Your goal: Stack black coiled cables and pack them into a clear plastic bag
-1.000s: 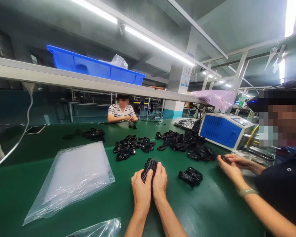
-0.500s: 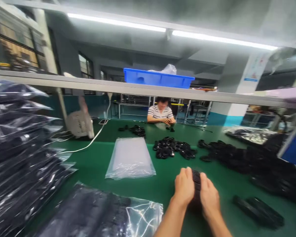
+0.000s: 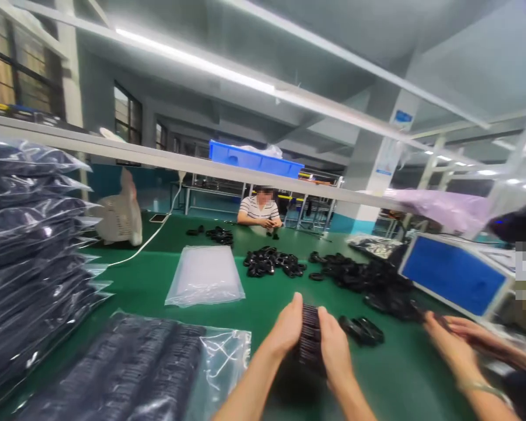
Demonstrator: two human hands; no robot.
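Observation:
Between my two hands is a stack of thin black pieces [image 3: 311,339], ribbed along its visible side; their exact kind cannot be made out. My left hand [image 3: 288,327] presses against its left side, and my right hand [image 3: 333,342] against its right side. Left of my forearms lies a clear plastic bag [image 3: 158,362] packed with rows of similar dark pieces. Farther off, a pile of empty clear bags [image 3: 205,275] rests on the green table [image 3: 144,286]. A small bundle of black coiled cables [image 3: 362,330] lies just right of my right hand.
Filled bags [image 3: 30,257] are stacked high at the left. Black coil heaps [image 3: 272,261] spread across the middle and right. A co-worker's hands [image 3: 458,342] reach in from the right, near a blue panel [image 3: 453,275]. Another person [image 3: 259,209] sits opposite. A blue bin [image 3: 256,161] stands overhead.
The view has swung to the right, bringing a co-worker's hands and more of the blue panel into sight. My hands still hold the black stack, which now shows more of its ribbed side.

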